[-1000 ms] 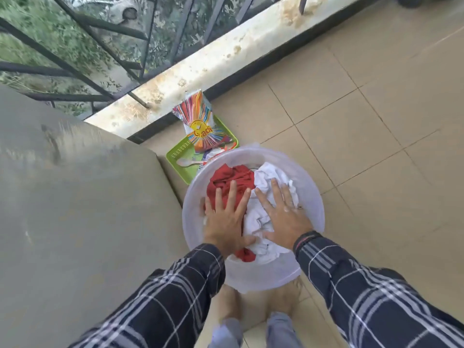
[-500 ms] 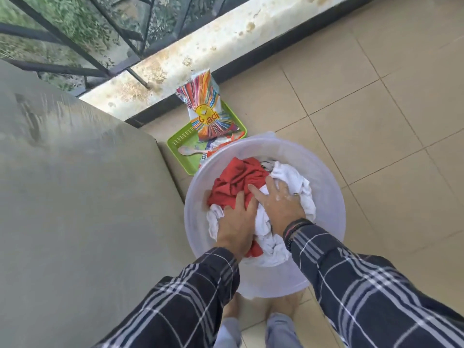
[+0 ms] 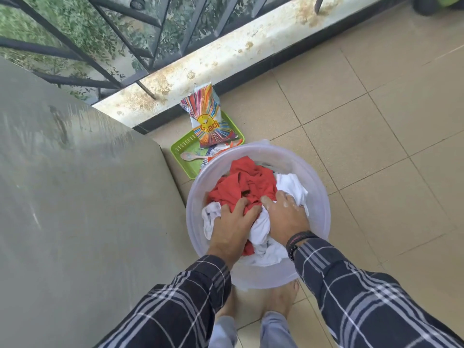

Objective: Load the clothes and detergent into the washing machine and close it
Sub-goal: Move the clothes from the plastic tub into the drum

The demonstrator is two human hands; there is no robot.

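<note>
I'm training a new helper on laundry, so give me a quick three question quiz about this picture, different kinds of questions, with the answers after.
1. True or false: the detergent bag lies inside the basin.
2. Which colours are the clothes under the hands? A) red and white B) blue and black C) green and yellow
3. Fill in: a pale spoon lies in the green ____.

Key
1. False: it stands in the tray, beyond the basin.
2. A: the left hand and right hand press their fingers into the red cloth and white cloth.
3. tray
</note>
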